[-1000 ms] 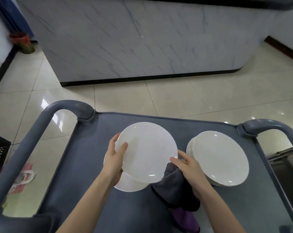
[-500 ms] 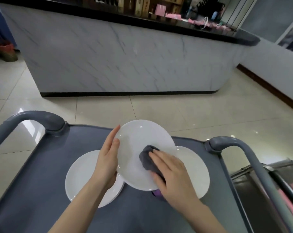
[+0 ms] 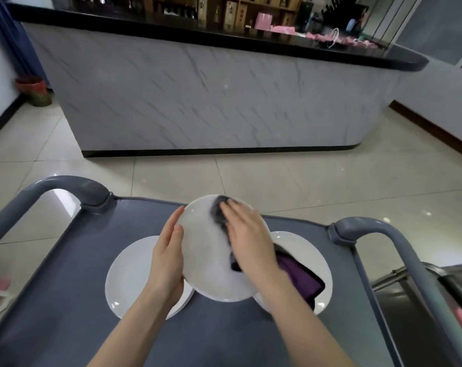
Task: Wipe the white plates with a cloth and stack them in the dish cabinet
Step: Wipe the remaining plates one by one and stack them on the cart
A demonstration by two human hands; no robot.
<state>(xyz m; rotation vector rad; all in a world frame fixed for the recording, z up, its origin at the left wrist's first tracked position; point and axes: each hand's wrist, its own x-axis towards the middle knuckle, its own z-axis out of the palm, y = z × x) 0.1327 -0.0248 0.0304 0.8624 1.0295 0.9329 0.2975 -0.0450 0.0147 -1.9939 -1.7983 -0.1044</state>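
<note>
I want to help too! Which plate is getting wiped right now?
The middle plate, held up by the left hand with the cloth on it. The others lie flat on the cart.

The right hand (image 3: 247, 234) and cloth (image 3: 218, 211) blur together; the held plate (image 3: 206, 260) hides much of the right-side plates (image 3: 309, 247), perhaps a stack.

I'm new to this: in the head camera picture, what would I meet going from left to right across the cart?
left cart handle → left plates → left hand → held plate → right hand → right plates → right cart handle
</note>
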